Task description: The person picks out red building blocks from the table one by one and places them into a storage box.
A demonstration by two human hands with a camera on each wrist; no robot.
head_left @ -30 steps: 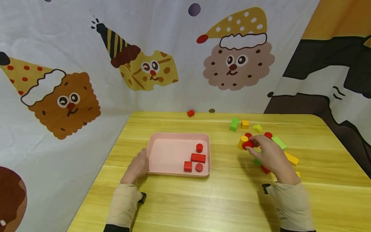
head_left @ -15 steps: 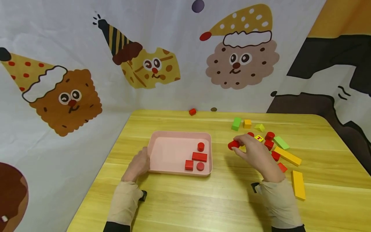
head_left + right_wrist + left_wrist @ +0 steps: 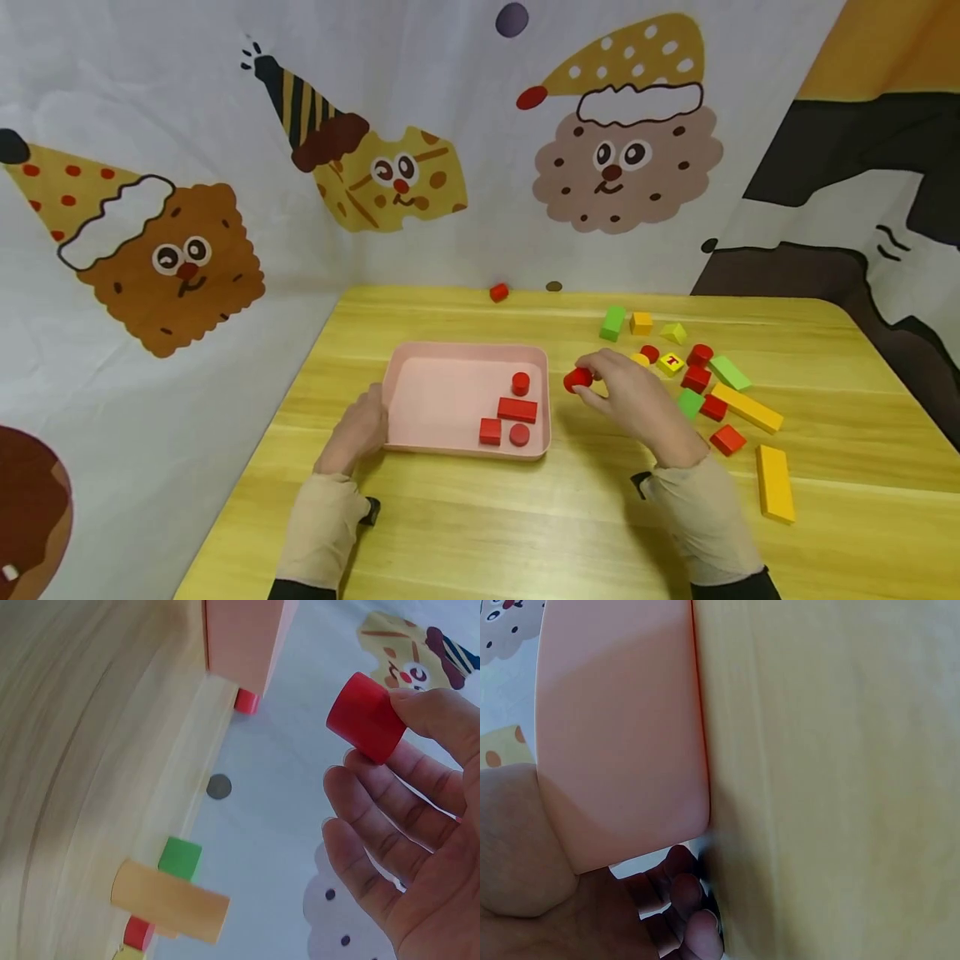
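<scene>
A pink tray [image 3: 435, 400] lies on the table with a few red blocks at its right end: a short cylinder [image 3: 521, 383], a bar [image 3: 517, 410], a cube [image 3: 490, 431] and a round piece [image 3: 519, 435]. At the tray's left end, my left hand [image 3: 356, 429] grips the wall; in the left wrist view the thumb [image 3: 517, 840] lies at the rim and the curled fingers [image 3: 686, 896] are by the end wall. Just right of the tray, my right hand [image 3: 633, 400] pinches a red cylinder [image 3: 367, 718] between thumb and fingertips, above the table.
Right of the tray lie scattered blocks, among them a green block [image 3: 612, 323], a yellow bar [image 3: 776, 483], a red block [image 3: 727, 439] and a yellow block marked with a letter [image 3: 671, 363]. One red cylinder [image 3: 498, 292] lies at the table's back edge by the printed cloth [image 3: 480, 250].
My right hand has carried the red cylinder leftward from the scattered blocks to near the tray's right side, uncovering blocks behind it. The left hand stays on the tray.
</scene>
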